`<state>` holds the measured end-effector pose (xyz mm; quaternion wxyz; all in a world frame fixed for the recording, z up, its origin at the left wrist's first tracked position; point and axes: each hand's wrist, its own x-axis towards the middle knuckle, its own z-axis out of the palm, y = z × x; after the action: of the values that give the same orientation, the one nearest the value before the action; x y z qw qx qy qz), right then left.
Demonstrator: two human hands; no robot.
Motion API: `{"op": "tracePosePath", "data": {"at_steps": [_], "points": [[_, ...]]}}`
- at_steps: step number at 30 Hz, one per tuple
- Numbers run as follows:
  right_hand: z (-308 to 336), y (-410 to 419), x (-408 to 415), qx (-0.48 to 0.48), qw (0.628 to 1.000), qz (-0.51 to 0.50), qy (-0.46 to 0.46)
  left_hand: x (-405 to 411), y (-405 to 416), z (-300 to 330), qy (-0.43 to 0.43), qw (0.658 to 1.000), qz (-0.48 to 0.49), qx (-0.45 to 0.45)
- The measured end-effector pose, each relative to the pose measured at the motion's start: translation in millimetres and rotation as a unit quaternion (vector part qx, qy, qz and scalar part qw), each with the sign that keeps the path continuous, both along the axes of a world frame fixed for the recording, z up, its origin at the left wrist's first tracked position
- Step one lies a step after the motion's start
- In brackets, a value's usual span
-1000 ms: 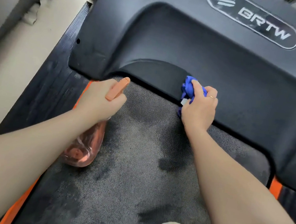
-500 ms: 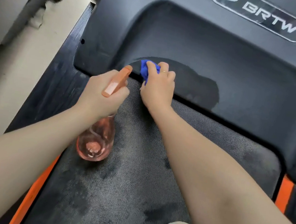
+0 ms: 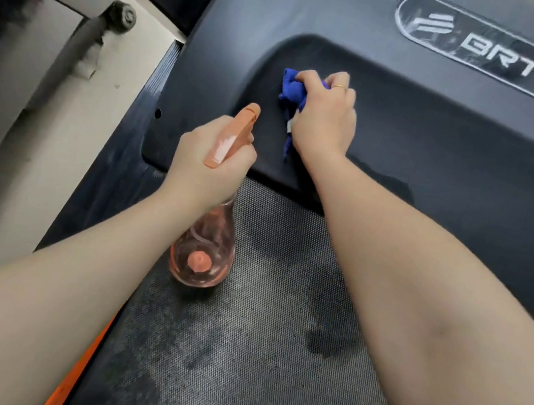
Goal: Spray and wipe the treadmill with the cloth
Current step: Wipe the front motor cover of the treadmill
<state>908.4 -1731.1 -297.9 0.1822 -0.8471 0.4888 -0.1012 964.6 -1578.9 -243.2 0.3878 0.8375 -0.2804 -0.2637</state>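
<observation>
Head view showed your right hand point(image 3: 325, 114) bunched around the blue cloth point(image 3: 292, 90), pressing it flat against the dark motor cover point(image 3: 439, 152) of the treadmill, near that cover's left corner. Your left hand point(image 3: 211, 159) was wrapped round the neck of the pink spray bottle point(image 3: 204, 252), whose long axis ran back toward you over the belt point(image 3: 263, 358), nozzle aimed forward at the cover. The cloth lay just ahead and to the right of the nozzle, close but apart. A damp streak point(image 3: 386, 182) sat along the cover's near edge, to the right of your wrist, so the wiping hand was the nearer one, and a sweep rightward looked the likely call.
</observation>
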Motion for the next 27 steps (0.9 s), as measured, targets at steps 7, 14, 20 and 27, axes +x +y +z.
{"op": "tracePosePath", "data": {"at_steps": [7, 14, 20, 27], "points": [[1, -21, 5, -0.048, 0.993, -0.11, 0.006, 0, -16, 4, 0.01, 1.0, -0.006, -0.02], [-8, 8, 2, -0.075, 0.98, 0.17, 0.065, -4, -28, 5, 0.008, 1.0, 0.001, -0.004], [1, -36, -54, -0.054, 0.996, 0.007, 0.076, -19, -38, 7, 0.048, 0.998, -0.038, 0.03], [-3, -51, -128, -0.018, 0.981, -0.191, 0.036, -42, -43, 12, 0.097, 0.994, -0.058, -0.005]]}}
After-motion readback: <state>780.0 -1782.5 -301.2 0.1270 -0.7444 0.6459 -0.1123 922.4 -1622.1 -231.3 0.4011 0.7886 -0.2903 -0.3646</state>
